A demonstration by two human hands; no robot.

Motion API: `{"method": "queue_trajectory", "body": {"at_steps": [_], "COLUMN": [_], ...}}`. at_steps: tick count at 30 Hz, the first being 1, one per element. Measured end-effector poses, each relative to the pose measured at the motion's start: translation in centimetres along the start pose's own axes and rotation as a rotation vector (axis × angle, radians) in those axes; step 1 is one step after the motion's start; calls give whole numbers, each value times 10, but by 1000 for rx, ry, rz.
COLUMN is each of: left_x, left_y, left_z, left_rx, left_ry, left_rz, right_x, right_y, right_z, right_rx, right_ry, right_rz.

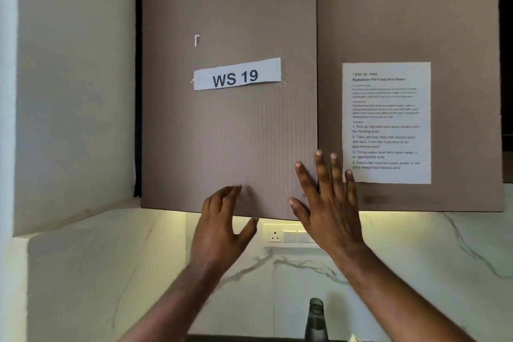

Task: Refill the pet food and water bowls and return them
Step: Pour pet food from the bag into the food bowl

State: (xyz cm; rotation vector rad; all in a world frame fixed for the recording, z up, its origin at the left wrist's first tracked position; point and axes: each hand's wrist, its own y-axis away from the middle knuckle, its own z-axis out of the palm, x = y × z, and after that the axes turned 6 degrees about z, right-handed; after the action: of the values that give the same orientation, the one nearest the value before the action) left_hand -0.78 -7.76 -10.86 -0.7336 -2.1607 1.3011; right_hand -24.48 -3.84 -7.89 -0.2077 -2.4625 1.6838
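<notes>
A brown wall cupboard fills the view, with a left door point(227, 133) and a right door point(402, 22), both closed. My right hand point(327, 203) is spread flat with straight fingers over the seam between the doors, near their lower edge. My left hand point(222, 225) is raised at the bottom edge of the left door, fingers loosely bent, thumb out below the edge; it holds nothing. No bowls or pet food are in view.
A "WS 19" label point(237, 74) is taped on the left door and a task sheet point(386, 122) on the right door. Below are a marble backsplash with a wall socket point(275, 235) and the top of a dark bottle point(316, 319). A wall stands at left.
</notes>
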Motion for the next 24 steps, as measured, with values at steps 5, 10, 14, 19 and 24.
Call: {"method": "queue_trajectory", "body": {"at_steps": [5, 10, 14, 19, 24], "left_x": [-7, -12, -18, -21, -24], "left_y": [-21, -30, -32, -39, -41], "left_z": [29, 55, 68, 74, 74], "left_rx": [68, 100, 112, 153, 189], "left_ry": [-87, -115, -114, -78, -43], "left_rz": [45, -4, 3, 41, 100], "right_x": [16, 23, 24, 23, 20], "right_y": [-17, -28, -31, -31, -30], "right_z": [43, 70, 79, 81, 77], "right_rx": [-32, -47, -46, -46, -59], "right_ry": [-2, -5, 2, 27, 36], "right_rz": [-13, -27, -27, -22, -4]}}
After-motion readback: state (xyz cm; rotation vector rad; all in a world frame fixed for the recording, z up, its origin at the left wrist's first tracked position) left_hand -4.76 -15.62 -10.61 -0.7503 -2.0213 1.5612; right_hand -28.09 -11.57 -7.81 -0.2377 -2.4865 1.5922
